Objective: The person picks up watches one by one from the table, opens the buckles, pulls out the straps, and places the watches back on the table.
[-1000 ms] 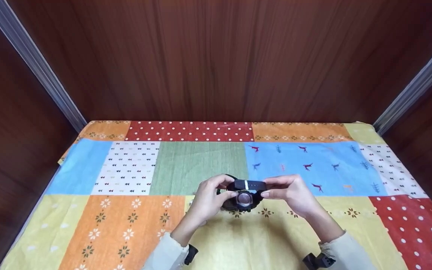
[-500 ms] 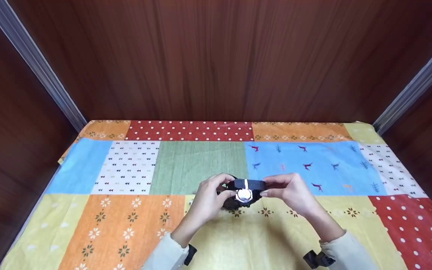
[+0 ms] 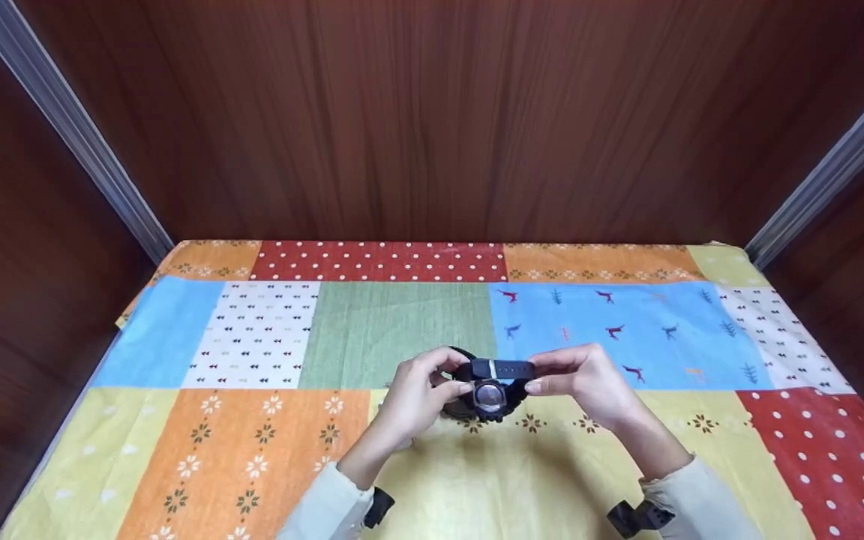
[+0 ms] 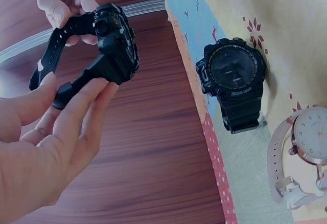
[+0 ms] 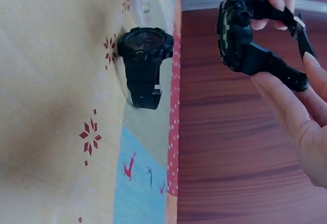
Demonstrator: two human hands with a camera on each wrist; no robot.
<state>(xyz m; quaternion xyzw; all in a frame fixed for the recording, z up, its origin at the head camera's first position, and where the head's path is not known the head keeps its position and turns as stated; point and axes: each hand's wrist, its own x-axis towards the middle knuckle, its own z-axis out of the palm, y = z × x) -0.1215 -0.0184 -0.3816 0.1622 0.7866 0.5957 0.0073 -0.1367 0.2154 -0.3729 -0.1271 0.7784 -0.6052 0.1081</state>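
Observation:
Both hands hold up a black sports watch above the table. Its dial side faces down in the wrist views, and the strap loops up. My left hand pinches one side with thumb and fingers. My right hand pinches the strap at the other side. A metallic buckle shows on the strap; whether it is fastened I cannot tell. On the cloth lies a second black sports watch, dial up. Beside it lies a watch with a pale pink strap, mostly hidden by my left hand in the head view.
A patchwork tablecloth covers the table. Brown wood-grain panels rise behind it and at both sides, with grey metal strips at the corners. Black wrist cameras sit at the sleeves.
Both hands keep their hold on the watch at nearly the same spot. The watch tilts slightly: a bright glare on its round metallic back half a second ago is gone now.

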